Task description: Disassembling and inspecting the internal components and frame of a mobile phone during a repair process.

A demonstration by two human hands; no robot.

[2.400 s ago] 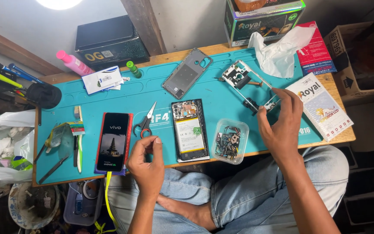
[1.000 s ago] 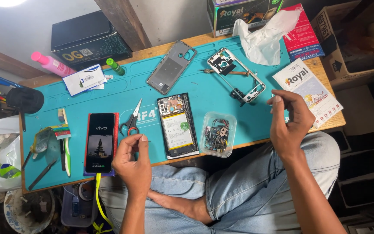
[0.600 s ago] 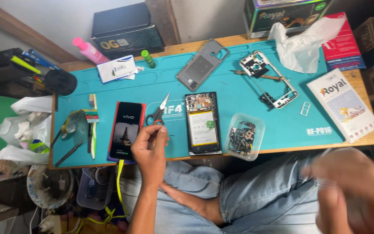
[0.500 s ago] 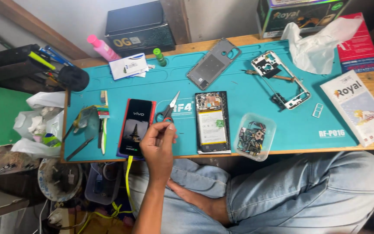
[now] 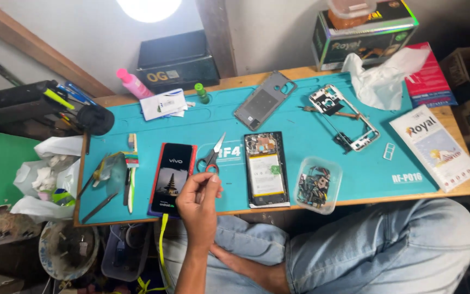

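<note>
My left hand (image 5: pixel 198 204) hovers over the front edge of the teal work mat (image 5: pixel 322 142), with thumb and fingers pinched together; anything between them is too small to see. Its fingertips are just below the red handles of small scissors (image 5: pixel 212 156). A phone with a lit screen (image 5: pixel 172 177) lies left of the hand. To the right lies an opened phone with its battery exposed (image 5: pixel 266 169). My right hand is out of view.
A clear tub of small parts (image 5: pixel 316 184) sits right of the opened phone. Farther back lie a grey back cover (image 5: pixel 264 100), a phone frame (image 5: pixel 345 117), a crumpled tissue (image 5: pixel 382 83) and a booklet (image 5: pixel 434 147). Brushes and tools (image 5: pixel 130 171) lie at the mat's left.
My right hand pulled back from the phone frame at the right and left the view. My left hand stayed pinched near the scissors. The view shifted, so the table now sits farther right.
</note>
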